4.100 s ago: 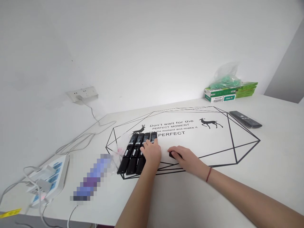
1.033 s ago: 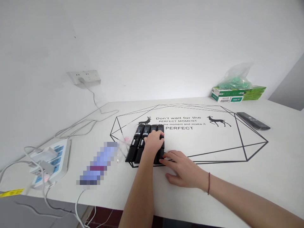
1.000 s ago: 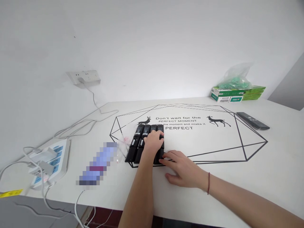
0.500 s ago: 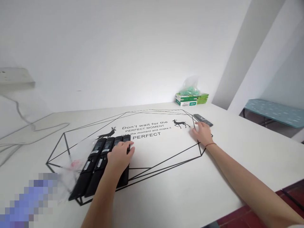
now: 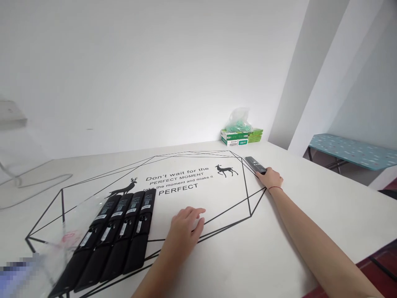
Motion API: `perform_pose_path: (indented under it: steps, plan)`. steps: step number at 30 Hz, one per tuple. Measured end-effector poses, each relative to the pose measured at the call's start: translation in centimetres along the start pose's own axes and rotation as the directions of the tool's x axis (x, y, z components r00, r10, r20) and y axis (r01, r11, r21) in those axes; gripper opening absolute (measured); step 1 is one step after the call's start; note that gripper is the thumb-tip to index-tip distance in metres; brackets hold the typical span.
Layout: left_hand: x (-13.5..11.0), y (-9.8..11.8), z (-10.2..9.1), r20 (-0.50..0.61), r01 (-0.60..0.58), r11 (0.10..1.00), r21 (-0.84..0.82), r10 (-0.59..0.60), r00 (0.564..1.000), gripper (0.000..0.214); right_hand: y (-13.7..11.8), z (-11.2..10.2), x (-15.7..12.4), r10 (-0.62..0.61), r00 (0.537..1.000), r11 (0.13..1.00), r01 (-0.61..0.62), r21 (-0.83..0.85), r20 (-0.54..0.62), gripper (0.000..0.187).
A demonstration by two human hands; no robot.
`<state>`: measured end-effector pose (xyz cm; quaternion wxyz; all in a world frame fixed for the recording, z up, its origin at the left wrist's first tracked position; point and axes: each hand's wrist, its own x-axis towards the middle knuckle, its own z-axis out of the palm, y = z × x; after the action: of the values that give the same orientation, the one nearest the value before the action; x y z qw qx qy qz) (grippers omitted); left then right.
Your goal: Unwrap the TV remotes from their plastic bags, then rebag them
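Our left hand point(image 5: 186, 225) lies palm down on the white table point(image 5: 294, 231), fingers loosely spread and flat, with nothing in it; it rests on the printed black lines at about six o'clock of the table. Just beside it, at its nine o'clock but not touching, a row of remotes point(image 5: 120, 231) lies face down, four black ones side by side, their long sides touching, pointing toward one o'clock. A clear bag point(image 5: 68, 240) lies against the row's left side. Our right hand point(image 5: 271, 178) is stretched out to two o'clock, well apart from the left, with a red string point(image 5: 274, 189) on its wrist. Its fingers lie on the near end of a single remote point(image 5: 254, 164), which lies flat on the table just outside the printed frame, its far end pointing to eleven o'clock. We cannot tell whether the fingers are closed round it or only laid on it. Beyond it, at twelve o'clock from that hand, green boxes point(image 5: 242, 137) stand against the wall with a bag of green things point(image 5: 237, 120) on top. A grey cable point(image 5: 34, 188) trails at nine o'clock.
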<state>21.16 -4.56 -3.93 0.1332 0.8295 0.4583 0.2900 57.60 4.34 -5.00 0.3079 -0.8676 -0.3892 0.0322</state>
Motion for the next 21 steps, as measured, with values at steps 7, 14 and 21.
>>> perform_pose_path:
  steps: [7,14,21]
  plan:
    - [0.2,0.8,0.2,-0.041,0.144,0.958,-0.247,-0.159,0.986,0.031,-2.7,-1.6,-3.0,-0.100,0.995,0.942,0.091,0.323,0.011,0.039]
    - [1.7,2.0,0.4,0.179,0.467,0.526,-0.711,-0.506,0.844,0.054,-9.5,-0.9,-13.3,-0.441,0.891,0.721,0.281,0.634,0.105,0.034]
    - [2.1,1.6,-1.0,0.027,0.199,0.201,-0.959,-0.635,0.772,0.050,-13.1,-1.2,-24.6,-0.744,0.661,0.409,0.327,0.852,0.103,0.037]
